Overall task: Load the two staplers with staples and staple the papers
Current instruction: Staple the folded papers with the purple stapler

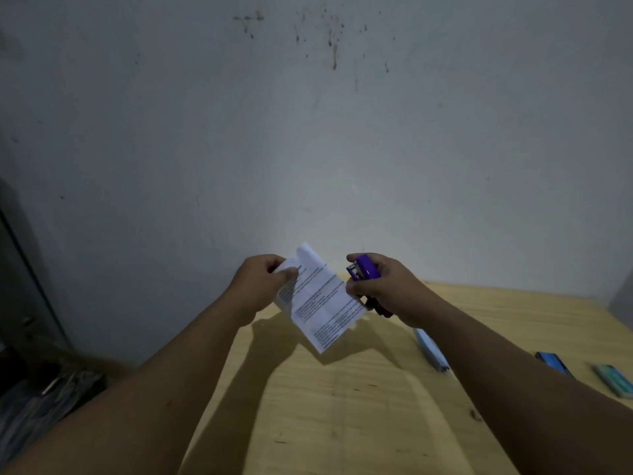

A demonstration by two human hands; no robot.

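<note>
My left hand (262,286) pinches the top left corner of some folded printed papers (322,303) and holds them up above the wooden table (342,406). My right hand (387,289) grips a purple stapler (365,268) at the papers' right edge, its jaws touching or just beside that edge. A second stapler, light blue (432,351), lies flat on the table under my right forearm, partly hidden by it.
Two small boxes lie at the table's right edge: a dark blue one (553,362) and a teal one (615,380). A stained grey wall (308,132) rises behind the table. Dark clutter (41,389) fills the floor to the left.
</note>
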